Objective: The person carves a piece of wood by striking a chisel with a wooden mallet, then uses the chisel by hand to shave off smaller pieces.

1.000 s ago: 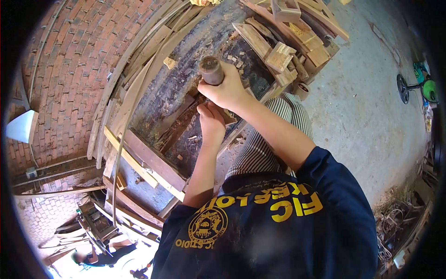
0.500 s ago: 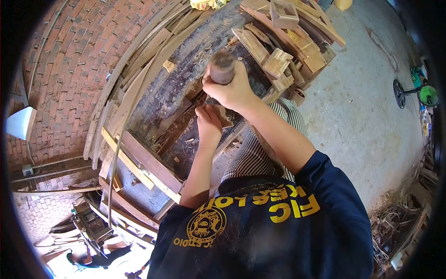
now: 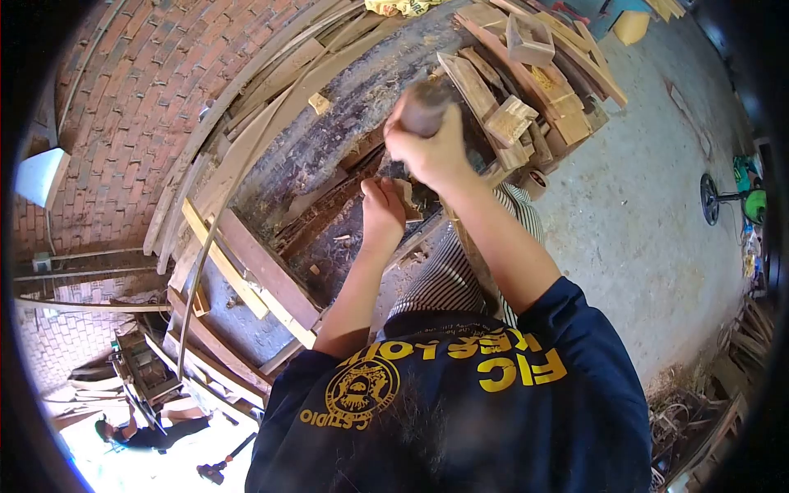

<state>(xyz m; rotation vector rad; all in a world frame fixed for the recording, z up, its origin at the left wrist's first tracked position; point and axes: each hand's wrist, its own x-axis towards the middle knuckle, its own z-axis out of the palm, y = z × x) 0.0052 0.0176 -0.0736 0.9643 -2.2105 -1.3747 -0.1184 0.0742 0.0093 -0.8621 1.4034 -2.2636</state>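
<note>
My right hand (image 3: 436, 152) is wrapped round a thick brown cylindrical wooden tool (image 3: 426, 109), blurred and seen end-on, held above the dark worktop (image 3: 283, 177). Below and to its left, my left hand (image 3: 382, 215) is closed low over the worktop, its fingers curled. A small wooden piece (image 3: 408, 201) lies against the right side of that hand; whatever is inside the fingers is hidden. Small wood chips (image 3: 343, 237) are scattered near the left hand.
Wood offcuts (image 3: 509, 120) are piled at the upper right. Long boards (image 3: 218, 168) line the left side by a brick wall (image 3: 148, 107). A black and green fan (image 3: 711, 199) stands at the far right. Another person (image 3: 152, 433) is at the lower left.
My right hand has moved right with the wooden tool, away from my left hand. The left hand stays low over the worktop, and the camera view has shifted slightly.
</note>
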